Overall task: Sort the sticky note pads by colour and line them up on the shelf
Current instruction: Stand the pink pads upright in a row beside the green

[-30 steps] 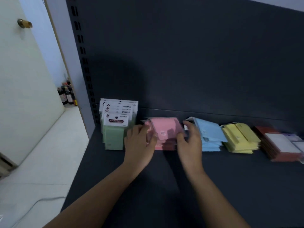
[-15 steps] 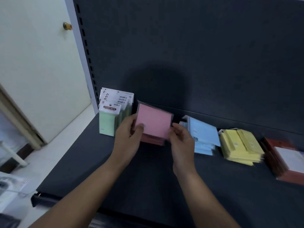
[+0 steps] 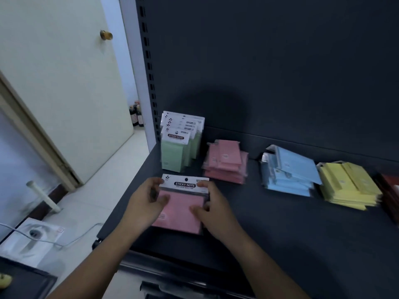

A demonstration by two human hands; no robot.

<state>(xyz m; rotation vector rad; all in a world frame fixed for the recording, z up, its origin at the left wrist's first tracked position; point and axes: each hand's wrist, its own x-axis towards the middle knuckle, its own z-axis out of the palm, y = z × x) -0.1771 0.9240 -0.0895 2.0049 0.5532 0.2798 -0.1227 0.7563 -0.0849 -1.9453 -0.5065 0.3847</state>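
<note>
Forearms cut off at the bottom edge. Left side of the flat pink sticky note pack in clear wrap (image 3: 181,209) partly hidden under the left hand (image 3: 143,203), its right edge under the right hand (image 3: 212,209). Small print below "STICKY NOTE" on its white header card (image 3: 185,184) too blurred to read.

Left hand clamped on the pack's left side, thumb on the pink face. Right hand gripping the right side, forefinger hooked over the header's corner. Pack held face up over the near-left part of the dark grey metal shelf (image 3: 280,234) — touching it or not, cannot tell.

Further back — upright row of green sticky note packs (image 3: 172,156) at far left, then loose piles of pink packs (image 3: 226,162), blue packs (image 3: 289,171) and yellow packs (image 3: 347,186). Dark red stack (image 3: 388,190) cut off at the right edge.
</note>
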